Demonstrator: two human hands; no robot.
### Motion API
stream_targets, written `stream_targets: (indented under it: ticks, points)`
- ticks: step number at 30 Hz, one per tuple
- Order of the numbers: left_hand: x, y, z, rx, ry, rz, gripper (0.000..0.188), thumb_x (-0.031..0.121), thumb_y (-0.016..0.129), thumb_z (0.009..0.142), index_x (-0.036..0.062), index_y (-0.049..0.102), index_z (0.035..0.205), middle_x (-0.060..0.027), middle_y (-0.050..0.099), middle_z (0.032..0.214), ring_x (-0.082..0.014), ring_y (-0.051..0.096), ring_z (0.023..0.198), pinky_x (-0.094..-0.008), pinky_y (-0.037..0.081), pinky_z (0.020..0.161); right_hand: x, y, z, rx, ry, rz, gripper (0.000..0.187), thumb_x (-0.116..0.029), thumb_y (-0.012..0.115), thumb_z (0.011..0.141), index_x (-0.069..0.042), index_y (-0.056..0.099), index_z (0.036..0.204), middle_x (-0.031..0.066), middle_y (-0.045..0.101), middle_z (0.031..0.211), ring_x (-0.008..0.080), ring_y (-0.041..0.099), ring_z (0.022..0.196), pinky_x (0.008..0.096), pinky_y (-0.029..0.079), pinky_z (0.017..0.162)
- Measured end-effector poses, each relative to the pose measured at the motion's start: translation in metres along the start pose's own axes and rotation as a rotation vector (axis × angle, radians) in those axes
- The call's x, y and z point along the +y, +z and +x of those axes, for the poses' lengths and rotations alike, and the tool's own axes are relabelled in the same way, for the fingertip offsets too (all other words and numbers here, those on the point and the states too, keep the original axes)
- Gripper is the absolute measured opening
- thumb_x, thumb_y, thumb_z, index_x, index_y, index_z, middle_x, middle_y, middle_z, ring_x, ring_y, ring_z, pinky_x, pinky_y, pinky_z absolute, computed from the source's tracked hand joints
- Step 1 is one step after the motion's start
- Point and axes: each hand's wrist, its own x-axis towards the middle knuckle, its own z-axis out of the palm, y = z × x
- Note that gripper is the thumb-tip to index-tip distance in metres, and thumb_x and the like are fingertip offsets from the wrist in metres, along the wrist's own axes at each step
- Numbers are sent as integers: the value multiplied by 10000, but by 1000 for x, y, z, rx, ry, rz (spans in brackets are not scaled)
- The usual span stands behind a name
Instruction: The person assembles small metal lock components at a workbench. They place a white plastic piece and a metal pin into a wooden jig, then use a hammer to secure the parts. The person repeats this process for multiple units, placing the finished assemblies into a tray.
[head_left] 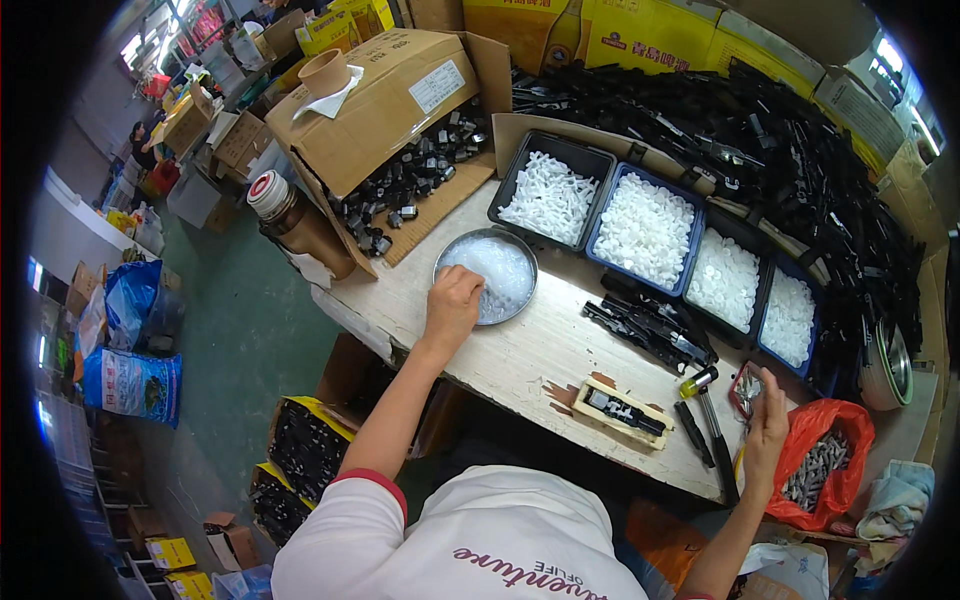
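My left hand (455, 303) reaches over a round metal bowl (533, 288), its fingertips pinched together in the whitish, translucent contents. Whatever those fingers hold is hidden. On the right, my right hand (767, 428) has its fingers stretched out beside a small red dish (744, 388) of little metal pieces. Between the hands, a cream-coloured holder (654, 438) cradles a black and silver part (622, 408). A hammer with a yellow-ended head (698, 382) and a slim black tool (692, 433) lie just right of it. Several black assemblies (650, 330) lie behind the holder.
Four trays of white plastic pieces (646, 228) line the back of the table (540, 350). Behind them rises a heap of long black parts (740, 150). A carton (385, 100) spills black pieces at left, near a bottle (290, 220). A red bag (848, 455) holds grey metal parts.
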Motion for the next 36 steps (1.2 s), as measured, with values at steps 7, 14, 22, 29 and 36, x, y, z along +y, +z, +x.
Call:
stream_targets:
  ticks: [7,14,22,29,36]
  points:
    - [-3,-5,-4,-23,-52,-36,84,-30,609,693,16,614,763,-106,573,751,-263,552,696,-338,446,621,15,25,-14,-6,-40,28,234,-3,509,846,-7,542,1078,75,539,856,176,487,709,267,399,670]
    - [43,-27,-7,-115,-599,-727,120,-18,587,787,-26,640,895,-22,553,741,-89,543,649,-204,436,533,-48,56,-19,-57,-238,188,174,2,581,796,4,589,970,108,553,741,223,534,632,290,415,586]
    - [117,10,-25,-548,-727,-1173,123,44,596,830,-24,628,928,-45,592,729,-87,563,633,-200,471,528,-71,93,-18,-151,-299,408,203,-9,613,780,5,594,981,115,567,695,223,550,596,300,422,541]
    - [132,12,-26,-637,-833,-1255,131,45,605,824,-33,628,927,-56,608,725,-85,568,606,-200,476,509,-66,95,-21,-120,-329,394,212,-21,624,771,-4,598,981,112,567,683,226,545,588,315,418,535]
    - [135,9,-18,-831,-978,-1363,125,19,608,808,-52,628,908,-79,609,716,-101,584,596,-210,491,464,-65,95,-21,-43,-562,221,270,-7,637,734,-14,598,1001,117,570,697,244,559,613,314,423,543]
